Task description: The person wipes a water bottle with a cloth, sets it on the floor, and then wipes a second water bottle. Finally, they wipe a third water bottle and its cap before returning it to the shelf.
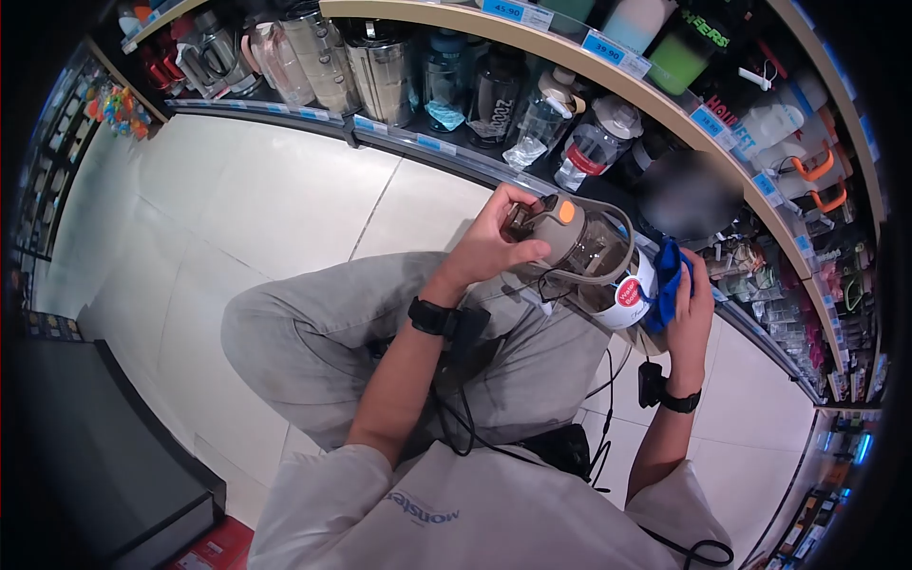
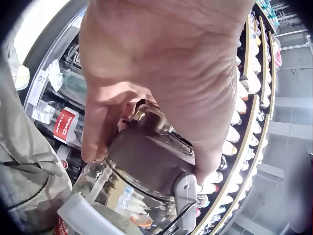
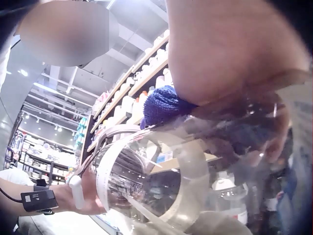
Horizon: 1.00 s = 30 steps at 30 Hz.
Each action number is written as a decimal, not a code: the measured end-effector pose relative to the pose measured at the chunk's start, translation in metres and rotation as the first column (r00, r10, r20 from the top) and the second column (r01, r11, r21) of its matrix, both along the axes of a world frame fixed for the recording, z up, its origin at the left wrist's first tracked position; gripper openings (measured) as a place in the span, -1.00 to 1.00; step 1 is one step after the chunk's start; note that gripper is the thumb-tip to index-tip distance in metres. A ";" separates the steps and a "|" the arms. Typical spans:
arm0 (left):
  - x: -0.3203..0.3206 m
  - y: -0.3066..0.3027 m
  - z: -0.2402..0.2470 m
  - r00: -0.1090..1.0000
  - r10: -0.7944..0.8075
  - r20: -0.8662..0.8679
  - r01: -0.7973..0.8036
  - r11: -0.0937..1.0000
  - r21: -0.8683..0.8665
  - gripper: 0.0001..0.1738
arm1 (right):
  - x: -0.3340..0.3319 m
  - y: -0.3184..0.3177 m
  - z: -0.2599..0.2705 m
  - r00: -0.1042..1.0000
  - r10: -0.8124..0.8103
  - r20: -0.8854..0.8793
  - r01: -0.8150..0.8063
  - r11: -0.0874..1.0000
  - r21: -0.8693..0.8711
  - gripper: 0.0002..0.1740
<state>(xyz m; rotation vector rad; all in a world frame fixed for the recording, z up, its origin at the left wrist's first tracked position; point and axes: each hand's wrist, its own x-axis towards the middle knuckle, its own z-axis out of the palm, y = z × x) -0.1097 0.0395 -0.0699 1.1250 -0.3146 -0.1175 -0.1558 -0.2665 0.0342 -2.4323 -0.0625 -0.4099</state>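
A clear water bottle (image 1: 597, 255) with a grey-brown lid lies tilted across in front of me, above my lap. My left hand (image 1: 486, 249) grips it by the lid (image 2: 151, 154), thumb on one side and fingers on the other. A grey carrying loop (image 1: 627, 233) arches along the bottle, and an orange button shows on the lid. Round the lower body runs a white label (image 1: 635, 296) with a red patch. My right hand (image 1: 693, 309) holds a blue cloth (image 1: 671, 285) against the lower end of the bottle. In the right wrist view the cloth bunches beside the clear wall.
Shelves with bottles and jugs (image 1: 380, 71) curve along the far side, price tags (image 1: 616, 49) on their edges. Pale floor tiles (image 1: 256, 190) lie to the left. A dark box-like unit (image 1: 114, 446) stands at lower left. Black cables (image 1: 465, 418) hang over my lap.
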 end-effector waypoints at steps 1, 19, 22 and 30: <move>0.000 0.000 0.002 1.000 0.004 0.001 -0.004 1.000 -0.001 -0.22 | 0.000 -0.010 -0.003 1.000 -0.017 -0.014 0.017 1.000 -0.018 -0.66; -0.008 -0.015 0.013 0.997 0.046 0.055 -0.048 0.998 0.037 -0.42 | -0.045 0.076 0.016 0.971 0.153 0.186 -0.134 0.985 -0.109 -0.39; -0.008 -0.007 0.022 0.970 0.128 -0.207 -0.111 0.990 0.092 -0.44 | -0.044 0.079 0.015 0.968 0.160 0.192 -0.144 0.985 -0.095 -0.25; -0.008 0.020 0.024 0.933 0.035 -0.357 0.065 0.962 0.266 -0.18 | -0.026 0.074 0.017 0.933 0.311 0.184 -0.237 0.911 -0.336 -0.28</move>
